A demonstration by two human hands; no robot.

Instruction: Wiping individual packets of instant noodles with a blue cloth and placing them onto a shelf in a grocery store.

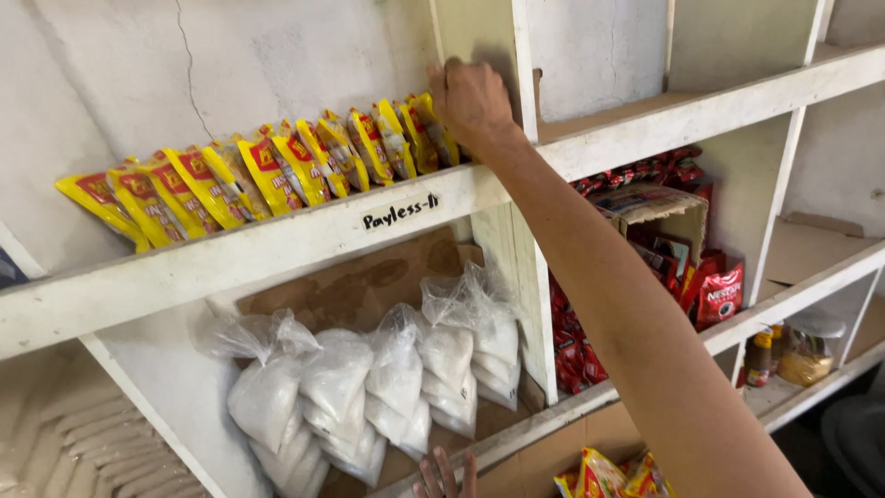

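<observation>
Right hand (pixel 470 97) reaches up, fingers curled onto the last yellow packets (pixel 419 129) at the row's end on the upper shelf (pixel 277 235); left hand (pixel 445 477) spreads its fingers low, just under the white bags (pixel 369 387).

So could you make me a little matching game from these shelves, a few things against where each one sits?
Things:
1. yellow packets
2. clear bags of white grains
3. red pouches
4. right hand

Places:
A. right compartment, by a torn carton
B. top shelf, in a leaning row
C. at the row's right end
D. middle shelf, left compartment

Pairs: 1-B, 2-D, 3-A, 4-C
</observation>
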